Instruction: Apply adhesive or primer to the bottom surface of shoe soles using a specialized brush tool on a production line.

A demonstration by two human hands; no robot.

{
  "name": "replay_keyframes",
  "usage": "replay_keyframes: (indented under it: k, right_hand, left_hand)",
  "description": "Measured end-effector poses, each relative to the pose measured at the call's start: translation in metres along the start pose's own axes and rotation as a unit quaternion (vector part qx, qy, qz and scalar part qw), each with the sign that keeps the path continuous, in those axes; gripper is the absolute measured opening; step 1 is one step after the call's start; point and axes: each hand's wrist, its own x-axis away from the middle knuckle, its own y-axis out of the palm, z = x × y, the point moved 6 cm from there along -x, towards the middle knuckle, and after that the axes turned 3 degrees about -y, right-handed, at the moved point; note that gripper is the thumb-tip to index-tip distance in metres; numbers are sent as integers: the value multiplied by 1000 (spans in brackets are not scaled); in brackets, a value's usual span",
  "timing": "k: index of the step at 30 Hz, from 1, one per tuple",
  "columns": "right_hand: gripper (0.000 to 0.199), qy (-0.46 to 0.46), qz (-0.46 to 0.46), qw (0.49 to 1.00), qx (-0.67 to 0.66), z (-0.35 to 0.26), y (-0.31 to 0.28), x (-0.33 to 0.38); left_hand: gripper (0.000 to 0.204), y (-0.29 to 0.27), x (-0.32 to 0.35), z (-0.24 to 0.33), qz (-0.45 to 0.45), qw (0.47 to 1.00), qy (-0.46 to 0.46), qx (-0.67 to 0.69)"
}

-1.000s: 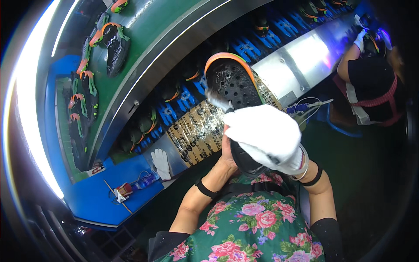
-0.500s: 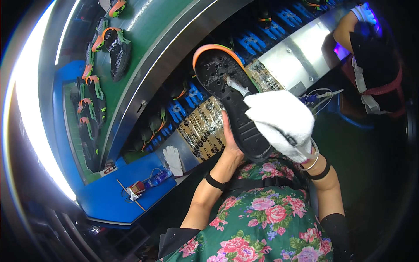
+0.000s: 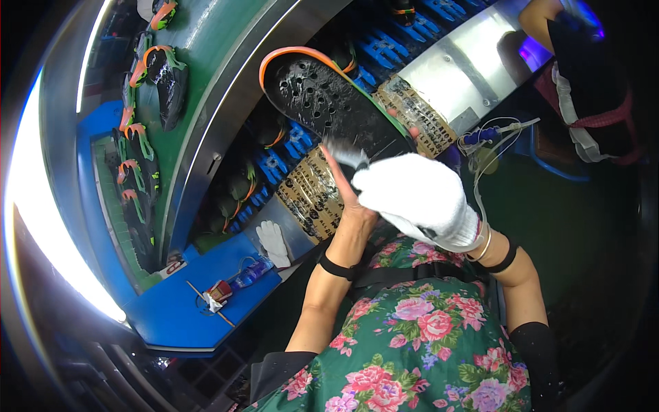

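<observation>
My left hand (image 3: 349, 206) is bare and holds a black shoe sole (image 3: 329, 103) with an orange and green rim, its underside turned up toward me. My right hand (image 3: 417, 198) wears a white glove and grips a small brush (image 3: 343, 155) whose pale bristles rest on the heel end of the sole. Both hands are raised in front of my chest, over the edge of a workbench covered with taped, printed foil (image 3: 322, 192).
A green conveyor belt (image 3: 199, 75) at the upper left carries black shoes with orange trim (image 3: 168, 75). Blue racks (image 3: 288, 147) hold more shoes. A spare white glove (image 3: 274, 242) lies on a blue shelf. Another person (image 3: 583, 89) sits at the upper right.
The sole has swung further up and to the left, showing more of its underside. My gloved right hand has slid down toward the heel end with the brush.
</observation>
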Motion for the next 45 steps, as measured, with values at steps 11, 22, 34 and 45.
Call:
replay_keyframes:
  k: [11, 22, 34, 45]
  right_hand:
    - [29, 11, -1, 998, -56, 0, 1, 12]
    - [26, 18, -44, 993, -108, -6, -4, 23]
    - [23, 86, -49, 952, -291, 10, -11, 30]
    - [17, 123, -98, 954, -257, 5, -5, 30]
  left_hand:
    - [114, 26, -13, 4, -207, 962, -65, 168]
    - [115, 27, -15, 14, -138, 984, -36, 103]
    - [122, 11, -11, 16, -148, 984, 41, 95]
    - [121, -5, 0, 20, -168, 976, -115, 78]
